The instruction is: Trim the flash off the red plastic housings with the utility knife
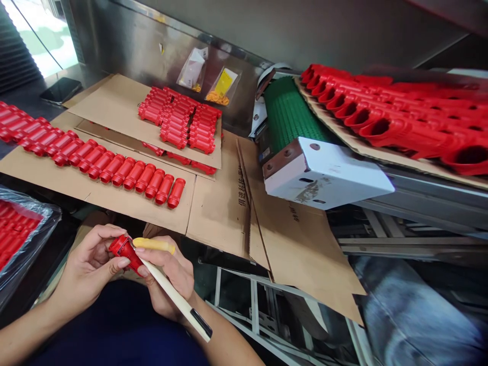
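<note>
**A two-handed hold**

We see the red tube (pixel 131 257) near the person, left of the belt (pixel 290 114), held tilted above the lap (pixel 122 325). The left hand (pixel 89 260) grasps it between thumb and fingers; the right hand (pixel 178 270) clasps a pale tool (pixel 171 290), its thumb against the tube's lower end and one finger in a yellow cover (pixel 154 245). We cannot tell whether the tool's tip, hidden at the fingers, touches the tube. Farther off, also left of the belt, lie a row (pixel 124 171) of similar tubes and a block (pixel 174 122) of them on cardboard (pixel 107 104). We judge the tube light and stiff, its glossy skin somewhat slippery, its rim the part most easily nicked. We would take hold round the barrel, fingertips clear of the tool's tip.
</note>
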Tool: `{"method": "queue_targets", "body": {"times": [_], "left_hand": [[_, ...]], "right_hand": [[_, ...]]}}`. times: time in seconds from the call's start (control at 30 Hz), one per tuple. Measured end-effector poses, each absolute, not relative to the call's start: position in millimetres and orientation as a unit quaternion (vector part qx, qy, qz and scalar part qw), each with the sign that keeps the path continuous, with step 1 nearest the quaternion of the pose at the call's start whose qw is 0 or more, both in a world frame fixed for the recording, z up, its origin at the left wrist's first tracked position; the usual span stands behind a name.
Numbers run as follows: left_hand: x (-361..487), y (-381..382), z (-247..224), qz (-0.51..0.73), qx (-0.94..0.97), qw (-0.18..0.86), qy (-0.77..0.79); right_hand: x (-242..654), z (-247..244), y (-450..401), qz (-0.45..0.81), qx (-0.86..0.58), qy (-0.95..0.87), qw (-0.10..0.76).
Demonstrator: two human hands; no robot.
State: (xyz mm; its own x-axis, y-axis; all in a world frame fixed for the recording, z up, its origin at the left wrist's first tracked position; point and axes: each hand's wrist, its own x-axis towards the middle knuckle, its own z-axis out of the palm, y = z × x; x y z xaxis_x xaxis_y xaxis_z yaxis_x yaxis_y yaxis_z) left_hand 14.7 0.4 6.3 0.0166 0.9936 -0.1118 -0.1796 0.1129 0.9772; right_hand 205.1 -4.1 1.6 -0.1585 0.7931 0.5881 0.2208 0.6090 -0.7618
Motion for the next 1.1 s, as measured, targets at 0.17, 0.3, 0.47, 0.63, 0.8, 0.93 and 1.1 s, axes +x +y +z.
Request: {"method": "queue_targets", "body": {"times": [0.17,0.3,0.47,0.63,0.8,0.93,1.1], "left_hand": [[21,-5,12,0.519,0.38,0.576,0.505],[19,-7,7,0.516,0.424,0.553,0.499],[12,-7,-5,0.506,0.478,0.514,0.501],[9,-3,-3,0.484,0.53,0.498,0.487],[9,1,6,0.484,0.5,0.536,0.478],[10,1,8,0.481,0.49,0.546,0.48],[11,1,10,0.49,0.489,0.539,0.48]], "right_hand": [[202,2,-6,0.264,-0.364,-0.701,0.554],[201,6,-7,0.253,-0.368,-0.707,0.548],[206,13,-10,0.238,-0.387,-0.725,0.518],[214,19,-13,0.277,-0.415,-0.717,0.488],[214,18,-11,0.3,-0.378,-0.712,0.51],[211,17,-10,0.301,-0.376,-0.71,0.513],[211,16,-11,0.301,-0.375,-0.709,0.516]]}}
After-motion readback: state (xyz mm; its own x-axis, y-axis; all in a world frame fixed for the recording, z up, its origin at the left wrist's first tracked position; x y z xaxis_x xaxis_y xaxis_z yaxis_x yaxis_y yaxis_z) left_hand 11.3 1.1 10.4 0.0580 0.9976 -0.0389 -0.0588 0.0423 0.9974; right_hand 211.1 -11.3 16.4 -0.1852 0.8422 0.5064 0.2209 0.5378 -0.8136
